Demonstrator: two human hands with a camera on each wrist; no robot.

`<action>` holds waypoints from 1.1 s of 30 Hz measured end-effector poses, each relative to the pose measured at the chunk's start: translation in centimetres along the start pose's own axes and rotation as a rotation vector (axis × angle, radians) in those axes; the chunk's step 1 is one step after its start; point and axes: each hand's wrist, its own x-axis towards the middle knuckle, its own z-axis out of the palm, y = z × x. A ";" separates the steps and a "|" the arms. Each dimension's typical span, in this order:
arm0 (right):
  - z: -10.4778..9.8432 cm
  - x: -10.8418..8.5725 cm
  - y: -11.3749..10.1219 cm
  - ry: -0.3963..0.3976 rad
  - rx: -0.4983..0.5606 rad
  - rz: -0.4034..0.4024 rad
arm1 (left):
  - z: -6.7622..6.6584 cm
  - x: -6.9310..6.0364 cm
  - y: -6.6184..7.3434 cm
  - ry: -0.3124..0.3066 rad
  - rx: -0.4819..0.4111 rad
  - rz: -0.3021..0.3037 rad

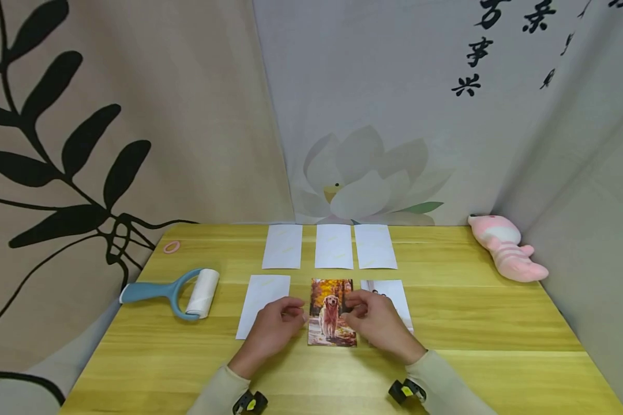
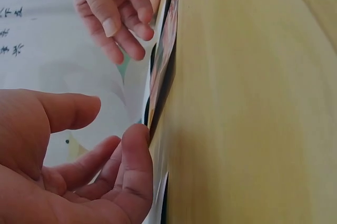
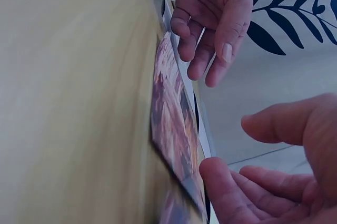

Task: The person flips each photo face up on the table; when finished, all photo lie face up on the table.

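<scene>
A picture card of a golden dog among autumn trees point(image 1: 329, 323) lies face up near the table's front middle. My left hand point(image 1: 277, 325) hovers by its left edge, fingers loosely bent, thumb apart from them in the left wrist view. From the other side my right hand point(image 1: 383, 324) reaches the card's right edge; whether its fingertips touch is hard to tell. In the right wrist view its thumb and fingers stand apart with nothing between them. A white card point(image 1: 262, 300) lies left of my left hand. Another card with a partly visible picture point(image 1: 397, 294) is half covered by my right hand.
Behind lie three white cards point(image 1: 282, 246), point(image 1: 334, 246), point(image 1: 376, 246) in a row. A blue-handled lint roller point(image 1: 173, 293) and a pink ring point(image 1: 171, 247) are at the left. A pink plush toy point(image 1: 506, 248) lies at the right back edge, against the curtain.
</scene>
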 end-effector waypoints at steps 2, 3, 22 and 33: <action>0.3 0.3 -0.3 -0.010 -0.006 -0.010 | -0.4 -0.2 -0.1 0.011 -0.002 -0.017; 0.4 0.4 -0.5 -0.015 -0.008 -0.018 | -0.6 -0.3 -0.1 0.018 -0.004 -0.025; 3.5 3.4 -3.1 -0.065 0.015 -0.136 | -5.6 -0.5 -1.7 0.164 0.049 -0.099; 6.4 4.2 -3.1 -0.163 0.070 -0.115 | -7.9 -0.8 -3.1 0.186 0.118 -0.174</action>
